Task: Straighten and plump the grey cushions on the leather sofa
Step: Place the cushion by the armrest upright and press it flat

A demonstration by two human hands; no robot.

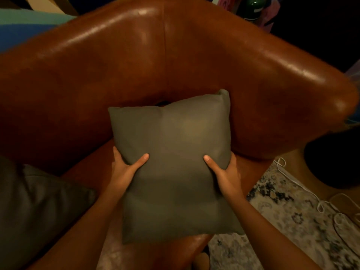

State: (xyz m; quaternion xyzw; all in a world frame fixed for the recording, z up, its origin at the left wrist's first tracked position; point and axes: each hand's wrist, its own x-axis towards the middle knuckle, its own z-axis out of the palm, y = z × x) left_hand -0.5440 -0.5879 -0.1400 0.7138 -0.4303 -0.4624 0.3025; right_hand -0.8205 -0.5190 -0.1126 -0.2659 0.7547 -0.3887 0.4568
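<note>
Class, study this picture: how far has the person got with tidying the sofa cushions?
Nothing looks finished yet. In hand: both the left hand and right hand grip one grey cushion by its sides over the sofa. Left: a second cushion lies slumped alongside.

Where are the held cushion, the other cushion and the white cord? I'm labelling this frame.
held cushion (173, 152), head view, centre of its front face
other cushion (39, 207), head view, middle of its top
cord (303, 189), head view, stretch over the rug
</note>
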